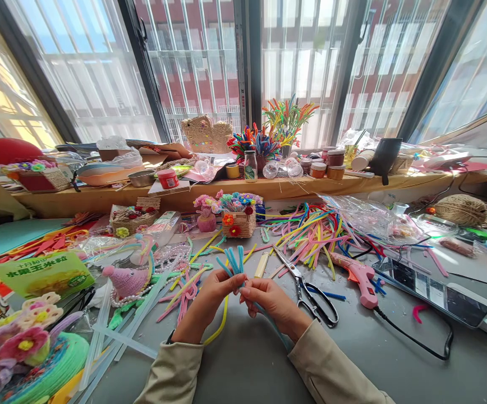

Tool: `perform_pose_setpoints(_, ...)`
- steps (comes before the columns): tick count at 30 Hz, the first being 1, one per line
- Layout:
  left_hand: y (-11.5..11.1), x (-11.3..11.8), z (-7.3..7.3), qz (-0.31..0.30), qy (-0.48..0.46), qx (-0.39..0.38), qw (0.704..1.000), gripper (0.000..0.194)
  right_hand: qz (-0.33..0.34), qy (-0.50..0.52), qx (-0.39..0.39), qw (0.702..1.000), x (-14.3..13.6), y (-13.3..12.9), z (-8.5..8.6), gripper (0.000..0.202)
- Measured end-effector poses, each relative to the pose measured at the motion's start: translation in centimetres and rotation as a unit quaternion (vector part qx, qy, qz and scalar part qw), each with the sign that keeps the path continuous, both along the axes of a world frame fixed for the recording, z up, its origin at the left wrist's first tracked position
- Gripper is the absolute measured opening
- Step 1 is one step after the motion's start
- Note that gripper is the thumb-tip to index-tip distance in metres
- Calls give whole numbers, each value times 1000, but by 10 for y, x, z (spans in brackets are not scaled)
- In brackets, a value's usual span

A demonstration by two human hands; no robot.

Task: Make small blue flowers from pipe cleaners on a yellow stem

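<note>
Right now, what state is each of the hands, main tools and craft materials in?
Left hand, closed on blue pipe cleaners
Right hand, pinching the same pipe cleaners
Blue pipe cleaners, bunched, upper ends pointing up
Scissors, lying unheld
Pink glue gun, lying unheld
Phone, lying face up
Mixed pipe cleaners, loosely heaped
Twine ball, wound
Glass jar, upright

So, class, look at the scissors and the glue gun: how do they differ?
The scissors have shiny metal blades; the glue gun is pink with an orange part. The scissors end in two finger loops; the glue gun has a solid grip with a black cord. The scissors lie nearer the right hand than the glue gun does. Both rest on the table, unheld.
</note>
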State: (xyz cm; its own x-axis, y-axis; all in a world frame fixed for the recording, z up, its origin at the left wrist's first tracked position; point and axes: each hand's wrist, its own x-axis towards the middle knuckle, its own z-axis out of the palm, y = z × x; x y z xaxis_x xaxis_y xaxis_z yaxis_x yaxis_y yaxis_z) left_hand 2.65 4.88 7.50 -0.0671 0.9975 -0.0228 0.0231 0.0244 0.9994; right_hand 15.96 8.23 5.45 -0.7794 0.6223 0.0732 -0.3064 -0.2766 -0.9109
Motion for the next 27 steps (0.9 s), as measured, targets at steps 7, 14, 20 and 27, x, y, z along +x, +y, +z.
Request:
perform_pose_setpoints(7,3,1,-2,84,20,-30,996,25,-63,-49,80,994,-4,2,-2,22)
perform_pose_setpoints(14,6,-2,-9,101,35,-66,992,32,-115,-119,160,973,-6,1,-4,28)
perform_pose_setpoints(20,8,-2,-10,98,27,-70,992,31,-184,-166,250,936,-7,1,-7,28)
perform_pose_setpoints(27,7,-2,-9,82,21,-53,995,28,-127,-130,224,957,-5,2,-4,26)
